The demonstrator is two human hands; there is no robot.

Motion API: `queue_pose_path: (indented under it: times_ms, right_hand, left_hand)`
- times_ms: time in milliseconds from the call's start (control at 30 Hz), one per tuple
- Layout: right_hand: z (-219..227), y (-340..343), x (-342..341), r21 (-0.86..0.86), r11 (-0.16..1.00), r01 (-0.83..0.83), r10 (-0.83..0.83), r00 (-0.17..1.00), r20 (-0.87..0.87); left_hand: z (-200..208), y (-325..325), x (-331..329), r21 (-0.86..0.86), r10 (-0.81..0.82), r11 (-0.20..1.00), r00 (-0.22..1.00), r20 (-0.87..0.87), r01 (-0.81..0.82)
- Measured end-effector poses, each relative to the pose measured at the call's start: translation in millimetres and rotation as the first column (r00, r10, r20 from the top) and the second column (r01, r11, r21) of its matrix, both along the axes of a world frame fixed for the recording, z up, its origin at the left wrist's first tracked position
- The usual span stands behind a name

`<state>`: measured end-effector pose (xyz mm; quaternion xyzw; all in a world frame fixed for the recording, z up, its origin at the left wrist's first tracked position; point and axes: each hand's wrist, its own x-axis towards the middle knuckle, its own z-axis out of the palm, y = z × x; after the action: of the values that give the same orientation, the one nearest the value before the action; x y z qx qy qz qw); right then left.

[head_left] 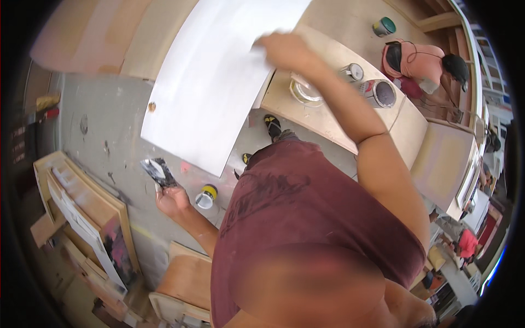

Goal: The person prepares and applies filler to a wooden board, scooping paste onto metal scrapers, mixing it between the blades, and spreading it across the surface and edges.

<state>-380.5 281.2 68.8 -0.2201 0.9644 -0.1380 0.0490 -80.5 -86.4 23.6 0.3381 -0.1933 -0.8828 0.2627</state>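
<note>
A long white panel (213, 82) slants across the upper middle, with a small brown spot near its left edge. Over its right side is my right hand (281, 52), blurred by motion, its fingers closed toward the panel. Whatever it grips is too smeared to name. Lower left, my left hand (172, 199) holds a putty knife (157, 172) with a wide dark blade smeared with white filler. Below the panel, close to that hand, a yellow-labelled can (206, 197) with white contents stands on the floor.
At right, a wooden bench (339, 128) carries an open tub of white (305, 94), a small can (353, 72) and a larger can (381, 94). Beyond it a person in a salmon shirt (418, 63) bends near a green-topped can (384, 26). Wooden frames (90, 202) lean at left.
</note>
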Motion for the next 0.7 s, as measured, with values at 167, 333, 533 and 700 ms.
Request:
queue_pose_path:
  times_ms: [167, 333, 533, 700]
  right_hand:
    - [-10.2, 134.8, -169.0, 0.273, 0.886, 0.374, -0.328, 0.923, -0.201]
    - [-51.2, 92.9, -173.8, 0.387, 0.911, 0.145, -0.083, 0.982, -0.172]
    - [-7.9, -53.1, 2.3, 0.297, 0.952, 0.068, -0.073, 0.997, 0.005]
    - [1.5, -129.0, 158.0, 0.063, 0.97, -0.234, 0.231, 0.972, 0.041]
  left_hand:
    - [12.3, 8.2, -3.2, -0.078, 0.02, 0.997, 0.998, 0.066, -0.015]
    - [5.7, 1.6, 34.3, 0.022, 0.057, 0.998, 0.998, -0.018, -0.057]
    - [-28.3, -28.4, 71.4, 0.155, -0.084, 0.977, 0.936, -0.341, 0.144]
    - [-14.6, -15.2, 59.7, -0.027, 0.043, 0.999, 0.997, 0.061, -0.042]
